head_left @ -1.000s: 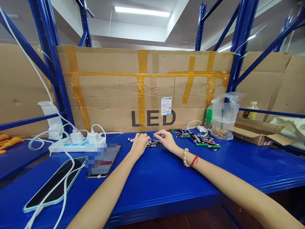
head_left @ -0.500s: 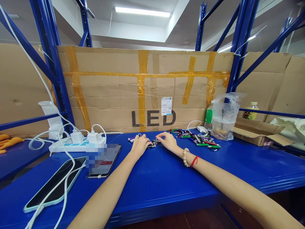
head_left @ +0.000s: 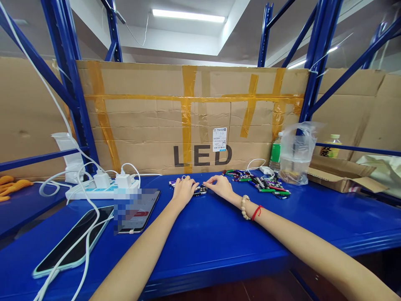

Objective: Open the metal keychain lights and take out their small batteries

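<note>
Clock centred on the small group of pens [head_left: 200, 192], 12 pointing away from me. I've got that group on the blue worktop [head_left: 219, 238], between the two hands.

Left hand [head_left: 185, 190] sits at 9, palm down over part of the group; fingers bent and slightly apart, can't tell if they grip anything. More pens poke out past it at 10.

Right hand [head_left: 221, 186] at 3: thumb and index tips close together at the group's edge; can't tell if a pen is pinched.

Big mixed pile of pens [head_left: 266, 186] at 3, just past the right hand. Bottle [head_left: 275, 155] and plastic bag [head_left: 297, 161] at 2. Phone [head_left: 147, 211] at 8, power strip [head_left: 86, 193] at 9, cardboard [head_left: 156, 125] at 12.
</note>
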`<state>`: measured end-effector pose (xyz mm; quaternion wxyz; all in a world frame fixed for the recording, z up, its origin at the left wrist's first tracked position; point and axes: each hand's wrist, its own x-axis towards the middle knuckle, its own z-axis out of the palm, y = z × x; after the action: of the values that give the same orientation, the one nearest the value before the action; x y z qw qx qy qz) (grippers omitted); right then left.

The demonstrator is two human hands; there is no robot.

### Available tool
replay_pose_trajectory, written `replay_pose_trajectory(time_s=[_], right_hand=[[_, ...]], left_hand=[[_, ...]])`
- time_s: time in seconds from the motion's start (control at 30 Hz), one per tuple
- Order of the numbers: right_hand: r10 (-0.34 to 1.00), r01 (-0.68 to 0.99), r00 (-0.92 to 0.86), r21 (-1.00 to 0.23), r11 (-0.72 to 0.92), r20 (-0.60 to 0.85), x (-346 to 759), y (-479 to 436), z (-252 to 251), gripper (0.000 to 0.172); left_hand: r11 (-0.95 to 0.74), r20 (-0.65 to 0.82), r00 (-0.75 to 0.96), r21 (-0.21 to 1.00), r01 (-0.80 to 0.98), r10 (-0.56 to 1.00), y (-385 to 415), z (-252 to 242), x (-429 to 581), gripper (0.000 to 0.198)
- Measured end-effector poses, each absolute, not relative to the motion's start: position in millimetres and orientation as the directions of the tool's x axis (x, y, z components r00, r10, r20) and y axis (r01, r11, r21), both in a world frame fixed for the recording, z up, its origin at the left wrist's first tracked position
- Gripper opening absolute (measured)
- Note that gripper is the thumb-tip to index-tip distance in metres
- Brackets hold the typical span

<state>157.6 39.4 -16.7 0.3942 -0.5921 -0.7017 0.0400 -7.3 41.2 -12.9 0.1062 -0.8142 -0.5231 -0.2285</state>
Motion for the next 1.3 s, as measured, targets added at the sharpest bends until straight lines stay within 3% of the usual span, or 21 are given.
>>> replay_pose_trajectory(time_s=[0.23, 0.6, 0.83, 1.3], right_hand=[[0.867, 0.820, 0.007, -0.499, 0.281, 0.499, 158, 39, -17, 0.018], [0.895, 0.816, -0.010, -0.513, 0.266, 0.447, 157, 36, -16, 0.021], [0.914, 0.829, -0.001, -0.511, 0.228, 0.407, 156, 35, -16, 0.018], [0.870, 0.819, 0.008, -0.503, 0.277, 0.492, 152, 32, -14, 0.019]], left_hand=[[-0.276, 0.589, 0.148, 0.134, 0.952, 0.794, 44, -11, -16, 0.024], [-0.187, 0.454, 0.116, 0.115, 0.976, 0.883, 42, -14, -18, 0.024], [-0.165, 0.455, 0.106, 0.091, 0.982, 0.884, 43, -15, -17, 0.029], [-0.156, 0.436, 0.097, 0.102, 0.982, 0.895, 45, -20, -18, 0.028]])
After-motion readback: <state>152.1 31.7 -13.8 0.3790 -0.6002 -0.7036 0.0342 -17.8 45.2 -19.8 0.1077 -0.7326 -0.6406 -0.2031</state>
